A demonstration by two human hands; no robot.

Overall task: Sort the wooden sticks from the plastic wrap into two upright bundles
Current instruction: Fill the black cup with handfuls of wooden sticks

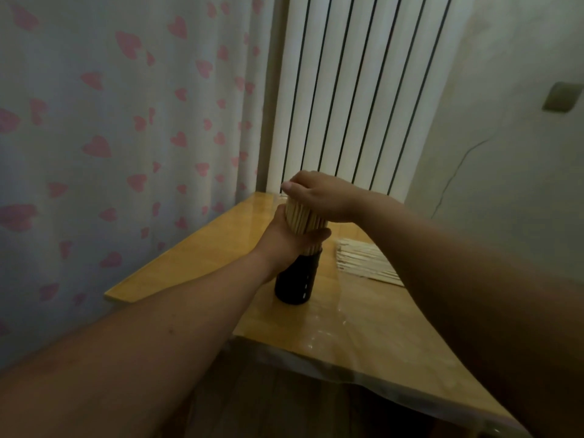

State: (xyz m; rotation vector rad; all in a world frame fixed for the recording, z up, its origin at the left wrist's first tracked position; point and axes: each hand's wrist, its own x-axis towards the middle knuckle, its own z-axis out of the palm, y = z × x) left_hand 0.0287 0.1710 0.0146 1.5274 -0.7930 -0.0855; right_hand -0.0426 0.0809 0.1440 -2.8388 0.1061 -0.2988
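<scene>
Head view: the left hand point(290, 240) wraps round the middle of an upright bundle of wooden sticks point(305, 219), fingers curled round its front. The right hand point(319, 194) sits cupped over the bundle's top ends, fingers bent down over the far side. Just below the left hand, the bundle's foot stands in a dark cylindrical holder point(294, 282) on the table point(196, 257). To the right of the left hand, under the right forearm, loose sticks point(363, 263) lie flat on the table.
</scene>
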